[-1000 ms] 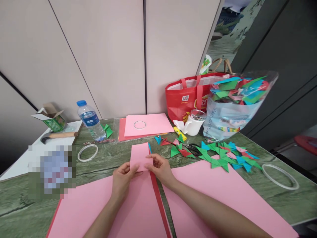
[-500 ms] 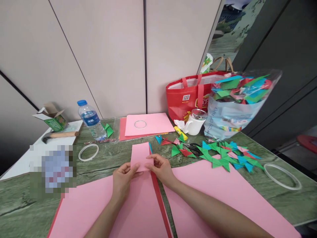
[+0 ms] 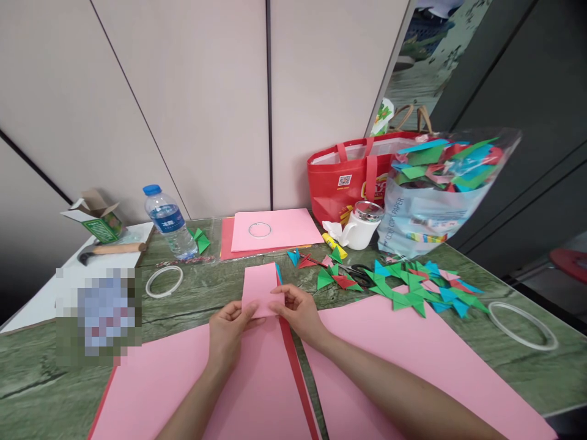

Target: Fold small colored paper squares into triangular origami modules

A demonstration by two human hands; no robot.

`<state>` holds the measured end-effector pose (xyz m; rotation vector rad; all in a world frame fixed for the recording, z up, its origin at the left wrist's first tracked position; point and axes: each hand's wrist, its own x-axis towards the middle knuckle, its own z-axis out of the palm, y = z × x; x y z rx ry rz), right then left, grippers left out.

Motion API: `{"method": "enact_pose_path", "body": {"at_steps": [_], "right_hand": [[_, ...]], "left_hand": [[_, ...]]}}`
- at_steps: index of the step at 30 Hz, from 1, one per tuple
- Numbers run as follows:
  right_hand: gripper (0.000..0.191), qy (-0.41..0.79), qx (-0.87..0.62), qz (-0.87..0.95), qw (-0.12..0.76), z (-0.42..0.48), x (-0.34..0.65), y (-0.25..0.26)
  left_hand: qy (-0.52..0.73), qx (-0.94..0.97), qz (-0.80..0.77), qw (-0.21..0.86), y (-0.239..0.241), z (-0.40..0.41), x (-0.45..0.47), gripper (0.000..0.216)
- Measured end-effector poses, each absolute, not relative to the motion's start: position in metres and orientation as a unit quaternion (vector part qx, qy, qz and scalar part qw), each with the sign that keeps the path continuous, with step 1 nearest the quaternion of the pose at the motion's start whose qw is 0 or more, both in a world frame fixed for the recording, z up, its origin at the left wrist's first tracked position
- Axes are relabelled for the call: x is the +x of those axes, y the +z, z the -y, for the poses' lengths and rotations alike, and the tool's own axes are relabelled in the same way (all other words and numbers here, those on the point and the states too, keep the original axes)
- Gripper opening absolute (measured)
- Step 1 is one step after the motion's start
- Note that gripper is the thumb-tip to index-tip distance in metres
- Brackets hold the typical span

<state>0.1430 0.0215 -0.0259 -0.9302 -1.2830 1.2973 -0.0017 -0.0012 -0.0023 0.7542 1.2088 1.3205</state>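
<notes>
In the head view, the pink paper strip (image 3: pixel 259 284) is at the centre, over the bench (image 3: pixel 197 315). The left hand (image 3: pixel 227 333) is at its 7 o'clock, fingers closed on the lower left corner with the thumb on top. The right hand (image 3: pixel 300 315) is at its 4 o'clock, thumb and fingers pinching the right edge. A bit of blue paper (image 3: pixel 278 274) shows along the strip's edge at 1 o'clock.

Measured from the strip, a large pink sheet (image 3: pixel 178 379) spreads at 6 to 8 o'clock, with red showing along its edges, and another pink sheet (image 3: pixel 389 366) lies at 4 o'clock. At 9 o'clock is a white tape roll (image 3: pixel 151 287); at 10, a water bottle (image 3: pixel 169 221) stands upright. A pink paper stack (image 3: pixel 288 232) lies at 12. At 2 o'clock are a white mug (image 3: pixel 362 229) and a clear bag (image 3: pixel 413 217) of coloured pieces; near 3 are scissors (image 3: pixel 364 278) and a green folded-paper ring (image 3: pixel 406 299).
</notes>
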Motion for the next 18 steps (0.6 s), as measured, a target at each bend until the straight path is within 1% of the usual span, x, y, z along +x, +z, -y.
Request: {"method": "enact_pose_path", "body": {"at_steps": [5, 10, 18], "right_hand": [[0.022, 0.528, -0.397, 0.546, 0.516, -0.0218, 0.1431, -0.0253], [0.026, 0.523, -0.402, 0.541, 0.522, -0.0222, 0.1428, -0.025], [0.022, 0.525, -0.402, 0.542, 0.52, -0.0217, 0.1433, -0.0215]], "left_hand": [[0.562, 0.311, -0.516, 0.566, -0.0043, 0.0008, -0.0019, 0.021], [0.563, 0.311, -0.519, 0.563, -0.0028, 0.0025, -0.002, 0.021], [0.562, 0.314, -0.523, 0.558, -0.0025, 0.0, -0.0009, 0.021]]}}
